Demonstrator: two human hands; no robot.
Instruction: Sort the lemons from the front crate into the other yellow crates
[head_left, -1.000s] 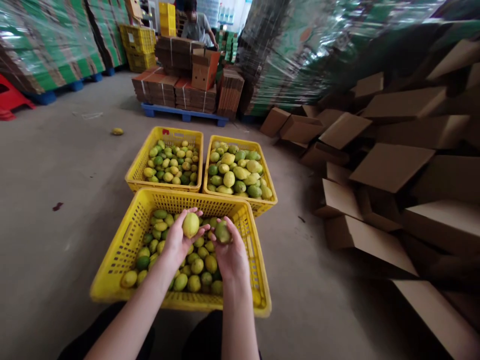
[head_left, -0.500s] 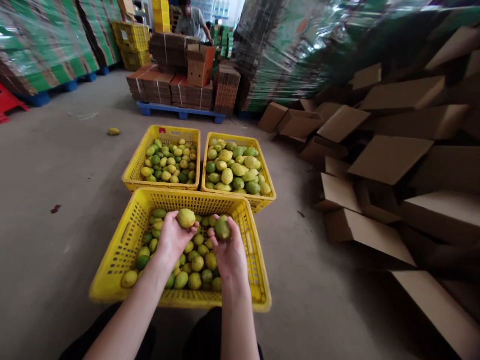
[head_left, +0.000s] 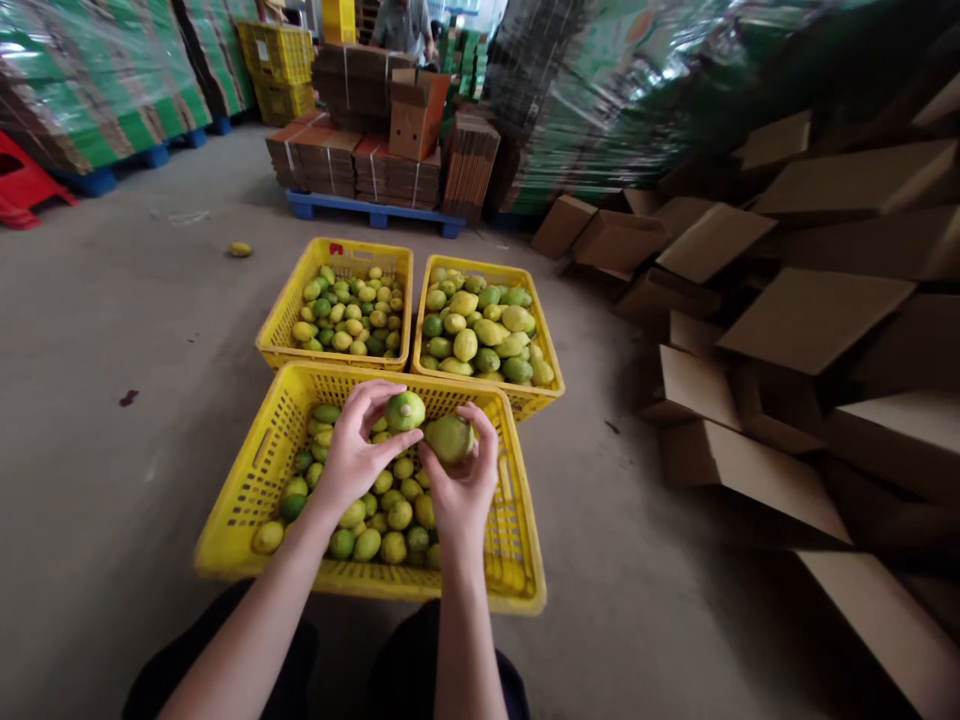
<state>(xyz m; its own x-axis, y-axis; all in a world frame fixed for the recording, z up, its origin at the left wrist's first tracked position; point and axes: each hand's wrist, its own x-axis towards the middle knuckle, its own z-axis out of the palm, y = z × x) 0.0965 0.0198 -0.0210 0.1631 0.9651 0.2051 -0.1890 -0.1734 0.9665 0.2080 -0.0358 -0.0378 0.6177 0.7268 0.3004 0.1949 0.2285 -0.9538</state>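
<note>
Above the near yellow crate (head_left: 234, 480), my left hand (head_left: 360, 445) is closed around a green lemon (head_left: 406, 411), its stem end facing me. My right hand (head_left: 461, 475) grips a duller olive-green lemon (head_left: 450, 438) between thumb and fingers. The two fruits are held side by side, close together. Below them, many yellow and green lemons (head_left: 367, 545) lie in the near crate, partly hidden by my hands and forearms.
Behind stand a left yellow crate (head_left: 274, 335) of smaller lemons and a right yellow crate (head_left: 551, 375) of larger ones. One lemon (head_left: 239, 249) lies on the floor. Cardboard boxes (head_left: 817, 315) pile up at right. A blue pallet (head_left: 379, 215) bears flattened cartons; a person (head_left: 403, 25) is beyond.
Both hands have turned their lemons and brought them closer together. The left lemon now shows its stem end. The view has shifted slightly, so the surroundings appear further right.
</note>
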